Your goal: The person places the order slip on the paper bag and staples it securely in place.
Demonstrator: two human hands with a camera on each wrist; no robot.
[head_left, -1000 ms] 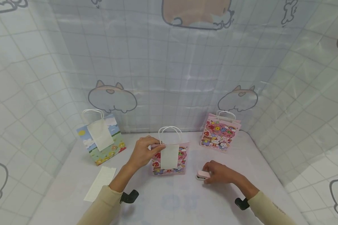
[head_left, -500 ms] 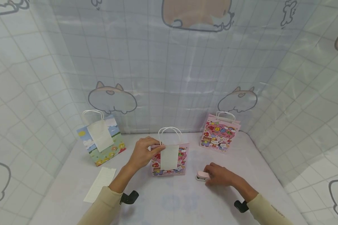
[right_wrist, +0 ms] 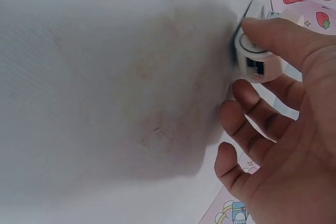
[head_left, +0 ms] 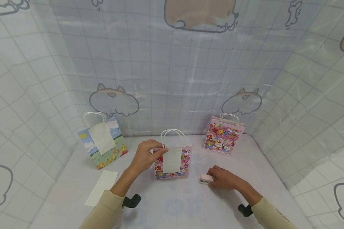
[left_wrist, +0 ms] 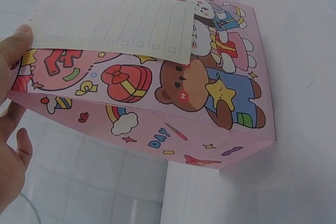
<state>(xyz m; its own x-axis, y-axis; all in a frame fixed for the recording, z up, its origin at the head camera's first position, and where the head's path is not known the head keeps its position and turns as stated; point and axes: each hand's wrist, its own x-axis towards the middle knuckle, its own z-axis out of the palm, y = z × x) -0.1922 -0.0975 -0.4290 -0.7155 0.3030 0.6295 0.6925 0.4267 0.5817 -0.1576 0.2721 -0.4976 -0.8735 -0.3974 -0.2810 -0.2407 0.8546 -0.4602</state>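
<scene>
A pink cartoon gift bag with white handles stands mid-table, and a checklist paper lies against its front. My left hand pinches the paper's top corner together with the bag's upper edge; in the left wrist view its thumb presses on the sheet. To the right of that bag, my right hand grips a small pink and white stapler at table level. The right wrist view shows the stapler between thumb and index finger, the other fingers loosely bent.
At the left back leans a landscape-printed gift bag bearing another paper. A loose lined sheet lies at the front left. A second pink gift bag stands at the back right. Patterned curtains enclose the table's back and sides.
Over the last second my right hand's fingers have closed a little more around the stapler. The left hand, paper and bag have stayed in place.
</scene>
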